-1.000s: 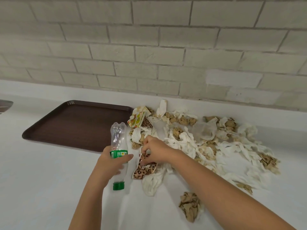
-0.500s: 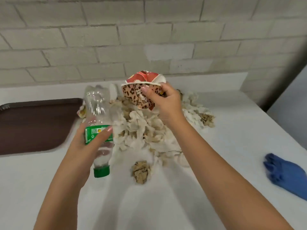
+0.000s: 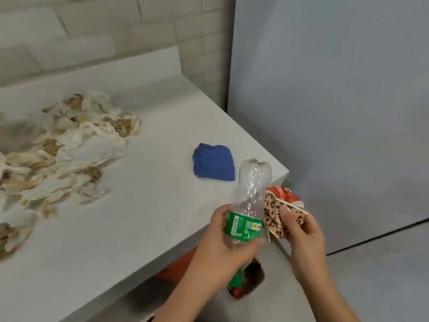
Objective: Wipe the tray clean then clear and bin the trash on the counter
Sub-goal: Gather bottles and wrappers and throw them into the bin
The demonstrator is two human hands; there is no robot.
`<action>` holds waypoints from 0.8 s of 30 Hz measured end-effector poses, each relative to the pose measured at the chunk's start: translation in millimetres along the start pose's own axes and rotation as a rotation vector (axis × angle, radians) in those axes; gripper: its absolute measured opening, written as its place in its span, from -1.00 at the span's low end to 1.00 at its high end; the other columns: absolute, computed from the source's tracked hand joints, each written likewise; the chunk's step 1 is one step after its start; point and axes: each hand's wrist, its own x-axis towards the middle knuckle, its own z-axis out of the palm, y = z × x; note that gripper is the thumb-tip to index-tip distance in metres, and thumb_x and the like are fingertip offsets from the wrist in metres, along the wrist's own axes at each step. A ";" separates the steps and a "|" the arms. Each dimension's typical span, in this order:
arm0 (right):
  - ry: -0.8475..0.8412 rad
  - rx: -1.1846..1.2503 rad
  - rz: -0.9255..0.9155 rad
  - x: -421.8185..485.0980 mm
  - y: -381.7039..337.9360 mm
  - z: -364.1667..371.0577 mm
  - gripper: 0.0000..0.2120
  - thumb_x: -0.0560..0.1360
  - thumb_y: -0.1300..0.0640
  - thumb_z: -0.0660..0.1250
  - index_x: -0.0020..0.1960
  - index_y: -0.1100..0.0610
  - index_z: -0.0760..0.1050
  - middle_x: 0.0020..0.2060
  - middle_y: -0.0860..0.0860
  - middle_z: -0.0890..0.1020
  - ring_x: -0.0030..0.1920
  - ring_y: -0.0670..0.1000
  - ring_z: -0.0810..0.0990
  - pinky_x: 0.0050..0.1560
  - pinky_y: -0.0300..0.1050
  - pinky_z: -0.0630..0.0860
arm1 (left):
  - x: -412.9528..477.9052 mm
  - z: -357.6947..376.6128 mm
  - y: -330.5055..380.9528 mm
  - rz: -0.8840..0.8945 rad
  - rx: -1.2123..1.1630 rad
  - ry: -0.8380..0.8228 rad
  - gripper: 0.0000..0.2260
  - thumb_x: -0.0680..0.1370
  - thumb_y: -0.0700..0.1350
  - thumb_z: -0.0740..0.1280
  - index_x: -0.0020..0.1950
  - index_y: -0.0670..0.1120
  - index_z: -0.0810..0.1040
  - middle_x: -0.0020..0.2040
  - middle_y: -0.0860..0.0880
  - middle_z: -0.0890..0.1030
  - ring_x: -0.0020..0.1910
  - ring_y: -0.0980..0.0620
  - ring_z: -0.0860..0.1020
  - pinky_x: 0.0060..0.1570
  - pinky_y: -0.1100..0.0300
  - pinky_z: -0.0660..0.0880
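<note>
My left hand (image 3: 222,249) grips an empty clear plastic bottle (image 3: 249,198) with a green label, held cap-down past the counter's right front corner. Beside it my right hand (image 3: 301,231) pinches a crushed leopard-print paper cup (image 3: 277,210) with a red inside. Both hands hover above a bin opening (image 3: 251,281) on the floor, partly hidden by my left arm. A heap of soiled crumpled napkins (image 3: 62,154) lies on the white counter (image 3: 144,217) at the left. The tray is out of view.
A folded blue cloth (image 3: 213,161) rests on the counter near its right edge. A grey wall panel (image 3: 336,101) stands right of the counter, with brick wall (image 3: 92,31) behind. Something orange (image 3: 183,263) shows under the counter edge.
The view has swung right, away from the tray. Both hands carried the bottle and the leopard-print cup from above the napkin heap to beyond the counter's corner, over the bin.
</note>
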 end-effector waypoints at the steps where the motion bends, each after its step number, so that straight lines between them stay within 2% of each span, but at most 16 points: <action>1: 0.022 -0.051 0.026 4.3 16.2 -18.9 -0.31 0.00 -0.30 0.58 -0.01 0.08 0.63 -0.11 0.04 0.72 -0.10 0.01 0.69 -0.14 -0.11 0.62 | 5.1 17.2 -18.1 -0.027 0.015 0.001 -0.47 0.33 -0.03 0.53 0.18 0.25 0.37 0.06 0.25 0.59 0.03 0.32 0.57 0.02 0.38 0.49; 2: 0.053 -0.094 0.058 8.5 35.4 -35.5 -0.45 0.10 -0.23 0.57 -0.03 0.06 0.63 -0.12 0.03 0.72 -0.08 0.02 0.69 -0.10 -0.07 0.61 | 10.8 31.2 -39.2 -0.059 0.033 0.017 -0.48 0.33 -0.04 0.54 0.17 0.22 0.39 0.05 0.24 0.60 0.03 0.32 0.57 -0.02 0.45 0.46; 4: 0.085 -0.138 0.124 20.5 77.5 -62.5 -0.78 0.35 0.01 0.50 -0.06 0.07 0.63 -0.15 0.03 0.72 -0.06 0.07 0.68 -0.05 -0.01 0.60 | 22.6 48.7 -82.1 -0.159 0.050 0.053 -0.52 0.33 -0.07 0.55 0.14 0.18 0.42 0.00 0.21 0.62 -0.03 0.30 0.58 -0.18 0.55 0.41; 6: 0.111 -0.209 0.209 35.1 123.9 -82.8 -0.95 0.45 0.14 0.43 -0.09 0.07 0.62 -0.19 0.02 0.71 -0.09 0.07 0.68 -0.03 0.04 0.60 | 35.4 52.1 -132.2 -0.301 0.091 0.071 -0.46 0.29 -0.03 0.57 0.20 0.10 0.45 0.01 0.19 0.61 -0.02 0.28 0.57 -0.25 0.57 0.40; 7: 0.118 -0.263 0.247 43.5 149.7 -91.8 -0.98 0.46 0.15 0.43 -0.11 0.06 0.62 -0.19 0.02 0.71 -0.10 0.06 0.67 -0.01 0.07 0.60 | 43.8 51.3 -161.6 -0.356 0.140 0.083 -0.34 0.22 0.07 0.59 0.26 0.00 0.46 0.07 0.11 0.61 0.07 0.19 0.57 -0.19 0.55 0.40; 8: 0.122 -0.322 0.290 52.2 176.4 -99.7 -0.98 0.46 0.15 0.42 -0.12 0.05 0.61 -0.19 0.03 0.70 -0.11 0.06 0.67 0.00 0.11 0.60 | 53.5 50.7 -194.4 -0.416 0.210 0.092 -0.21 0.18 0.20 0.57 0.30 -0.08 0.43 0.16 0.02 0.59 0.19 0.07 0.54 -0.08 0.50 0.39; 9: 0.113 -0.387 0.330 60.6 201.6 -106.2 -0.97 0.46 0.16 0.42 -0.12 0.04 0.61 -0.17 0.05 0.69 -0.13 0.06 0.66 0.01 0.13 0.59 | 62.0 51.8 -222.8 -0.502 0.287 0.082 -0.17 0.22 0.28 0.51 0.36 -0.09 0.36 0.25 -0.02 0.53 0.28 0.01 0.49 0.01 0.42 0.38; 11: 0.064 -0.574 0.395 82.2 257.1 -115.7 -0.94 0.44 0.16 0.40 -0.10 0.06 0.61 -0.11 0.11 0.65 -0.16 0.04 0.62 -0.04 0.06 0.59 | 80.5 49.7 -274.3 -0.689 0.477 0.031 -0.31 0.47 0.23 0.31 0.48 0.02 0.12 0.36 0.05 0.40 0.36 0.09 0.39 0.17 0.36 0.35; 12: 0.032 -0.685 0.403 93.4 283.7 -118.3 -0.89 0.42 0.13 0.38 -0.06 0.07 0.62 -0.09 0.12 0.63 -0.18 0.03 0.61 -0.08 0.00 0.58 | 93.6 49.2 -296.2 -0.730 0.527 0.033 -0.38 0.53 0.19 0.24 0.49 0.04 0.08 0.35 0.09 0.38 0.36 0.13 0.37 0.22 0.39 0.31; 15: -0.084 -0.950 0.379 120.6 347.1 -120.0 -0.75 0.43 0.08 0.33 0.10 0.04 0.58 -0.01 0.03 0.52 -0.10 0.05 0.60 -0.08 -0.12 0.54 | 131.2 61.4 -354.3 -0.776 0.741 -0.046 -0.48 0.56 0.11 0.19 0.46 0.00 0.15 0.18 0.11 0.38 0.35 0.13 0.38 0.22 0.38 0.30; 18: -0.224 -1.136 0.297 143.3 394.5 -119.5 -0.68 0.49 0.09 0.25 0.24 -0.03 0.47 0.13 0.00 0.42 0.00 0.06 0.59 0.01 -0.11 0.52 | 165.1 76.3 -405.9 -0.760 0.882 -0.078 -0.51 0.54 0.05 0.20 0.43 -0.06 0.21 0.27 -0.02 0.42 0.29 0.01 0.44 0.18 0.25 0.37; 21: -0.397 -1.260 0.262 163.6 438.8 -115.9 -0.59 0.52 0.05 0.17 0.37 -0.05 0.32 0.32 0.02 0.33 0.16 0.09 0.53 0.16 -0.06 0.49 | 194.1 82.6 -452.8 -0.753 1.023 -0.142 -0.54 0.57 -0.04 0.16 0.45 -0.11 0.20 0.36 -0.10 0.35 0.30 -0.04 0.42 0.19 0.21 0.38; 24: -0.595 -1.316 0.310 172.4 474.8 -118.1 -0.44 0.51 0.05 0.18 0.48 -0.16 0.15 0.52 0.01 0.07 0.35 0.13 0.39 0.32 -0.01 0.39 | 220.7 91.1 -486.1 -0.729 1.110 -0.207 -0.61 0.58 -0.09 0.18 0.39 -0.18 0.33 0.37 -0.13 0.37 0.31 -0.06 0.43 0.23 0.17 0.42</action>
